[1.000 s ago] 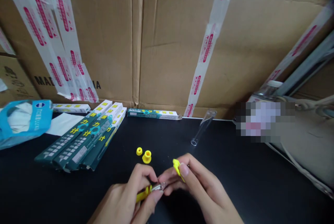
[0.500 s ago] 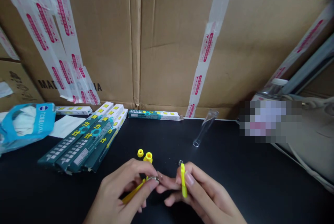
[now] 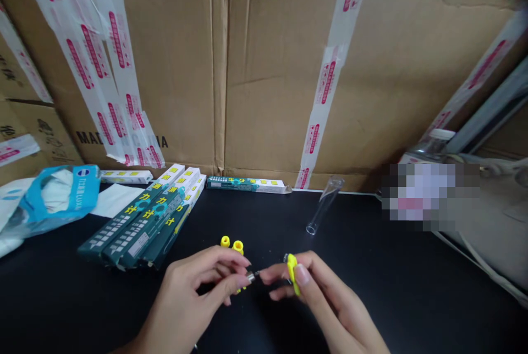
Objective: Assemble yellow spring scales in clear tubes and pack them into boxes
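Note:
My left hand [image 3: 198,293] pinches a slim yellow rod with a silver metal tip [image 3: 249,276], mostly hidden under the fingers. My right hand [image 3: 317,299] pinches a small yellow plastic piece [image 3: 292,272] between thumb and forefinger, and its fingertips meet the metal tip. Both hands hover low over the black table [image 3: 391,282] near its front. Two small yellow caps [image 3: 231,244] stand on the table just beyond my left fingers. A clear plastic tube [image 3: 323,205] lies further back to the right.
Several long green and white boxes [image 3: 144,222] lie fanned at the left, one more box [image 3: 247,183] against the cardboard wall [image 3: 264,68]. A blue and white bag [image 3: 49,197] and white paper [image 3: 113,199] sit at far left. A beige cloth [image 3: 490,222] covers the right.
The hands drew slightly apart, then met again at the metal tip. The yellow piece in my right hand turned upright. The view shifted a little rightward.

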{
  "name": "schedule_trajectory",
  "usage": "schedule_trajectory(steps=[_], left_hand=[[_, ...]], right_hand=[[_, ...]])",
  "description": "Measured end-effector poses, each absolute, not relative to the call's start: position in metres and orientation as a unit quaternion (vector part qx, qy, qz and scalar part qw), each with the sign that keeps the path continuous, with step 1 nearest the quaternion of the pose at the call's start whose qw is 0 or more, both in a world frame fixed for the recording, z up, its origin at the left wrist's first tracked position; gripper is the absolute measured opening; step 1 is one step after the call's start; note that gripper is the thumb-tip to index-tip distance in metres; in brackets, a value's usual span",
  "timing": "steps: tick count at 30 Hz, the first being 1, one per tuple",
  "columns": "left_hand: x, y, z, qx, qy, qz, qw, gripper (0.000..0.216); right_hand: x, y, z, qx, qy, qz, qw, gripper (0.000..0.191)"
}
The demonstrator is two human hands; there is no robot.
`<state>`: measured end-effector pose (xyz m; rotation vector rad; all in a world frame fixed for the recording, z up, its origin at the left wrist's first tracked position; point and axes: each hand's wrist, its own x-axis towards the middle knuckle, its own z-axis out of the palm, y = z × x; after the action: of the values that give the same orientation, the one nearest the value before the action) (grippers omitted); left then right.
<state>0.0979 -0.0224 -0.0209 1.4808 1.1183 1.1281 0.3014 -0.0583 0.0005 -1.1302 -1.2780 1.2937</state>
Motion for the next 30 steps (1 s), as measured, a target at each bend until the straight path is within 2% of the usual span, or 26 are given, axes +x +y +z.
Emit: schedule_trajectory(steps=[10, 20, 23, 27, 30], left_hand=[[0.105, -0.033, -0.006, 0.592, 0.446, 0.459, 0.490, 0.009], [0.100, -0.031, -0.014, 0.631, 0.428, 0.460, 0.455, 0.009], [0.098, -0.031, -0.018, 0.668, 0.408, 0.462, 0.417, 0.009], [0.094, -0.030, -0.022, 0.738, 0.370, 0.463, 0.322, 0.027], [0.092, -0.030, -0.020, 0.754, 0.365, 0.461, 0.294, 0.033]], right_hand=[[0.302, -0.053, -0.006, -0.375, -0.418, 0.671, 0.484, 0.037], [0.303, -0.049, -0.005, -0.344, -0.356, 0.717, 0.491, 0.031], [0.304, -0.050, -0.006, -0.339, -0.330, 0.731, 0.492, 0.030], [0.302, -0.053, -0.006, -0.335, -0.307, 0.745, 0.489, 0.030], [0.301, -0.054, -0.005, -0.341, -0.302, 0.749, 0.482, 0.029]])
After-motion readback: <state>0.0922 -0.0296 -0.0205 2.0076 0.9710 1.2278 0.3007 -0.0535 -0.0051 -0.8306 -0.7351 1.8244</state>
